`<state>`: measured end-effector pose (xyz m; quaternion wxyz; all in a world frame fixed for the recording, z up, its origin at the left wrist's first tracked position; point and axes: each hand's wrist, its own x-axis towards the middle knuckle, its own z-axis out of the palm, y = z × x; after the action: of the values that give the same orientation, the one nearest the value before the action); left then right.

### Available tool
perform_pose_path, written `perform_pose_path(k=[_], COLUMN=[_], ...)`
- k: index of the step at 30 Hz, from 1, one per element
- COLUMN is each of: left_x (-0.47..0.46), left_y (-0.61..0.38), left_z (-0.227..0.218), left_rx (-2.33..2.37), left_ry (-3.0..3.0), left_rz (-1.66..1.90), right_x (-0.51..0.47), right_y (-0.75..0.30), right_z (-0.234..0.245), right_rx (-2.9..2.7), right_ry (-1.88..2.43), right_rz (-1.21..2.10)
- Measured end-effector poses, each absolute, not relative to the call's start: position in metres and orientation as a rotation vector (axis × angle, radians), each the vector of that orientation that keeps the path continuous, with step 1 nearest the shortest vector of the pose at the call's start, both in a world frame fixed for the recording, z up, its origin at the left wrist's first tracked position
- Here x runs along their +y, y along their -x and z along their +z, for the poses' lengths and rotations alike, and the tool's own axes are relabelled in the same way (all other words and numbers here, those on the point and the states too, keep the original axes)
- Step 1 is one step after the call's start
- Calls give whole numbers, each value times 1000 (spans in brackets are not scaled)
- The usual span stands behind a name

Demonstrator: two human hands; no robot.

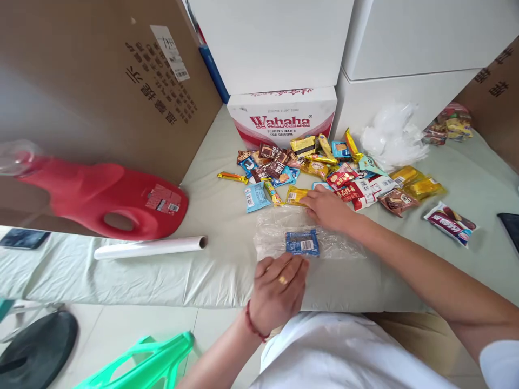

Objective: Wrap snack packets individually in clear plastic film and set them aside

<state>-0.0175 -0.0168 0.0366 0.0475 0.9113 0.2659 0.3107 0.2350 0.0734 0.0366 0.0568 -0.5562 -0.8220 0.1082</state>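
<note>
Crinkled plastic (332, 246), oblong blue packet (302, 242); curled left hand (280, 289)

A large red plastic jug (109, 189) lies on its side near a white hollow roll (150, 248). At the rear stands a red-and-white cardboard Wahaha carton (279, 111).

One head-worn view looks forward and steeply down over the wearer's white cloth shirt (344, 356) at the bottom edge. It sits close — the bare left hand (279, 294) and bare right hand (329, 208) fall near mid-frame — yet wide enough to span the pale grey-green cloth-covered counter (229, 237), back to the stacked white rectangular boxes (271, 43).
</note>
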Motion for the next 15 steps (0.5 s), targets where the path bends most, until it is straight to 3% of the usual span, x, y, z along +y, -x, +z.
perform_pose_path(k=[6,15], left_x=[17,32], left_y=[-13,-18], left_z=[-2,-1], left_rx=[1071,1201], left_ry=[-2609,-2578], left_rz=[688,633], right_x=[105,117], right_y=[-219,-238], right_z=[40,44], right_rx=[-2599,-2480], right_ry=[1755,1585], right_rz=[409,786])
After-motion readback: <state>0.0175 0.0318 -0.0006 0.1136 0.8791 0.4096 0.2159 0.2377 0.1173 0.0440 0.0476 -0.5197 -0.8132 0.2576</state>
